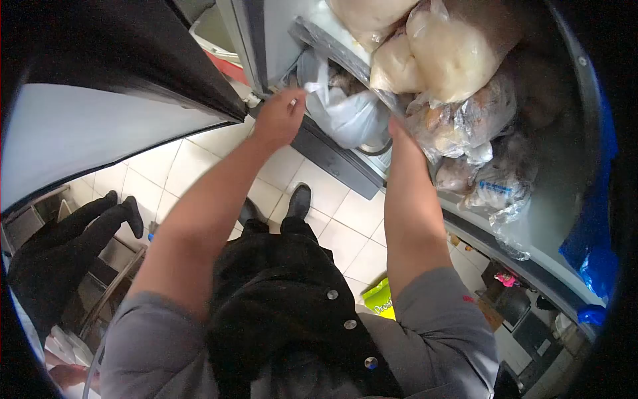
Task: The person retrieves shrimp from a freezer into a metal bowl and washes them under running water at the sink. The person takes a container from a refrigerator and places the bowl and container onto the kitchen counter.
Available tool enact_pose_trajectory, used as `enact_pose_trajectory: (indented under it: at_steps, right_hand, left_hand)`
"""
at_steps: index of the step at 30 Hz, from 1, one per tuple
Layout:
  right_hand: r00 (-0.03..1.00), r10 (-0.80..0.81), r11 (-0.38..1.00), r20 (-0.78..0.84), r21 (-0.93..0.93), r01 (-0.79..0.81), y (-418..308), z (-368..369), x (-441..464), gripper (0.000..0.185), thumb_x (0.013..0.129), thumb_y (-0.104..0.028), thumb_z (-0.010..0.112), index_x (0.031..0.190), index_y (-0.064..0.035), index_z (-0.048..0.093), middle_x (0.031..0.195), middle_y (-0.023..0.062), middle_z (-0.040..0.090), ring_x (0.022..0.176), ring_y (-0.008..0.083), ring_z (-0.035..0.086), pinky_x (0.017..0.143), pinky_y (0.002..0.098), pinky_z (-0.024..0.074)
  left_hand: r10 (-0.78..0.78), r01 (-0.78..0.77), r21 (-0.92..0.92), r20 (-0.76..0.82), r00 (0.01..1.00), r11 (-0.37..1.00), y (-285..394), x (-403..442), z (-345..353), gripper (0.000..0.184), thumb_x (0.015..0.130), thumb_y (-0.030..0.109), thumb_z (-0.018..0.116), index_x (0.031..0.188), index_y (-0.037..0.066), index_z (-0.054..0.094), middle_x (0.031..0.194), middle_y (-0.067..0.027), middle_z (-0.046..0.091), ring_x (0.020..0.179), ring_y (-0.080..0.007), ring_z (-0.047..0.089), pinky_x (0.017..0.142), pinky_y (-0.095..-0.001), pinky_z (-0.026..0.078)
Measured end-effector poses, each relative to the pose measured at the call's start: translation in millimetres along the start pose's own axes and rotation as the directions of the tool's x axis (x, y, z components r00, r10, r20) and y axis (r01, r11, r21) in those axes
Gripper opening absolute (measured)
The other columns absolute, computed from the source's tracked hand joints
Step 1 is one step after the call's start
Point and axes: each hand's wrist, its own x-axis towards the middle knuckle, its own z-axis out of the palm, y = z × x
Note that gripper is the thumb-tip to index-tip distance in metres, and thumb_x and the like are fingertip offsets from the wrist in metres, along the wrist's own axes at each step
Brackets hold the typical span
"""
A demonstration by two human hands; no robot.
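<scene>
My left hand (pixel 280 118) is closed at the upper edge of a white plastic bag (pixel 349 116), with a bit of white film at its fingers. The bag sits in a lower compartment of an open fridge or freezer, and what it contains is hidden. My right hand (pixel 403 141) is at the long grey shelf edge (pixel 332 50), thumb up along it and the other fingers hidden behind. Just right of this hand lie clear bags of brownish food (pixel 458 123), and above them a bag of pale food (pixel 458 56).
A grey door (pixel 119 126) stands open on the left. Another person's dark-clothed legs (pixel 80 233) are at the far left. Beneath me is a white tiled floor (pixel 335 226) with a green-yellow packet (pixel 380 299). Blue plastic (pixel 595 259) hangs at the far right.
</scene>
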Motion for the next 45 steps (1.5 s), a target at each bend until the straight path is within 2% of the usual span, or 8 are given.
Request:
enact_pose_trajectory:
  at_steps: [6, 12, 15, 19, 25, 29, 40, 45]
  right_hand:
    - [0.998, 0.026, 0.995, 0.061, 0.096, -0.032, 18, -14, -78, 0.034, 0.090, -0.009, 0.058, 0.123, -0.0013, 0.055, 0.117, 0.0102, 0.058, 0.093, 0.0182, 0.058, 0.078, 0.0340, 0.0516]
    - [0.900, 0.120, 0.992, 0.418, -0.024, -0.121, -53, -127, -161, 0.040, 0.086, -0.022, 0.063, 0.122, -0.0033, 0.058, 0.099, 0.0165, 0.067, 0.091, 0.0244, 0.065, 0.080, 0.0363, 0.0500]
    - [0.597, 0.103, 0.991, 0.796, -0.131, 0.004, -11, -139, -198, 0.040, 0.090, -0.033, 0.056, 0.119, -0.0060, 0.058, 0.111, 0.0228, 0.063, 0.107, 0.0412, 0.059, 0.091, 0.0459, 0.0474]
    - [0.316, 0.120, 0.984, 0.941, -0.155, 0.088, -36, -181, -212, 0.041, 0.083, -0.035, 0.067, 0.113, -0.0058, 0.064, 0.098, 0.0192, 0.068, 0.087, 0.0313, 0.067, 0.081, 0.0410, 0.0519]
    - [0.487, 0.269, 0.958, 0.831, -0.180, -0.222, -77, -223, -226, 0.034, 0.084, -0.025, 0.067, 0.108, 0.0001, 0.065, 0.086, 0.0136, 0.068, 0.066, 0.0238, 0.069, 0.061, 0.0359, 0.0553]
    - [0.511, 0.406, 0.913, 0.757, -0.309, -0.267, -87, -269, -247, 0.033, 0.084, -0.026, 0.067, 0.107, -0.0022, 0.066, 0.088, 0.0132, 0.069, 0.066, 0.0223, 0.069, 0.063, 0.0351, 0.0555]
    - [0.402, 0.486, 0.872, 0.776, -0.459, -0.168, -64, -323, -310, 0.033, 0.084, -0.033, 0.065, 0.104, -0.0074, 0.068, 0.083, 0.0121, 0.070, 0.060, 0.0192, 0.068, 0.060, 0.0342, 0.0542]
    - [0.495, 0.311, 0.929, 0.811, -0.370, 0.023, -54, -292, -276, 0.031, 0.083, -0.034, 0.064, 0.100, -0.0090, 0.069, 0.095, 0.0152, 0.070, 0.087, 0.0290, 0.068, 0.078, 0.0381, 0.0525]
  left_hand:
    - [-0.517, 0.497, 0.141, 0.225, 0.826, 0.856, -89, -196, -80, 0.037, 0.093, 0.027, 0.058, 0.120, 0.002, 0.060, 0.112, -0.0202, 0.066, 0.102, -0.0309, 0.066, 0.088, -0.0369, 0.052]
    - [-0.729, 0.759, 0.136, -0.213, 0.650, 0.637, -116, -286, -248, 0.043, 0.093, 0.037, 0.057, 0.123, 0.006, 0.059, 0.104, -0.0188, 0.069, 0.100, -0.0319, 0.066, 0.090, -0.0390, 0.048]
    - [-0.634, 0.687, -0.086, -0.483, 0.604, 0.721, -98, -269, -349, 0.051, 0.094, 0.041, 0.054, 0.126, 0.001, 0.056, 0.113, -0.0229, 0.065, 0.109, -0.0313, 0.062, 0.094, -0.0389, 0.046]
    - [-0.413, 0.272, -0.320, -0.797, 0.442, 0.908, -24, -219, -463, 0.058, 0.100, 0.041, 0.044, 0.138, -0.003, 0.043, 0.134, -0.0186, 0.052, 0.121, -0.0250, 0.053, 0.104, -0.0348, 0.040]
    - [-0.385, -0.055, -0.402, -0.901, 0.198, 0.914, 56, -181, -606, 0.053, 0.099, 0.044, 0.039, 0.130, 0.003, 0.053, 0.128, -0.0149, 0.057, 0.118, -0.0250, 0.050, 0.103, -0.0378, 0.035]
    - [-0.415, -0.194, -0.579, -0.743, 0.525, 0.792, 78, -164, -664, 0.076, 0.097, 0.061, 0.024, 0.152, 0.009, 0.019, 0.151, -0.0172, 0.036, 0.140, -0.0319, 0.031, 0.114, -0.0479, 0.021]
    - [-0.250, -0.395, -0.509, -0.799, 0.546, 0.765, 77, -157, -656, 0.042, 0.100, 0.027, 0.043, 0.131, -0.001, 0.046, 0.126, -0.0132, 0.055, 0.110, -0.0286, 0.057, 0.093, -0.0438, 0.048]
    - [-0.422, -0.374, -0.492, -0.870, 0.255, 0.786, 141, -232, -596, 0.049, 0.097, 0.034, 0.045, 0.125, -0.005, 0.050, 0.124, -0.0145, 0.056, 0.108, -0.0287, 0.056, 0.092, -0.0422, 0.048]
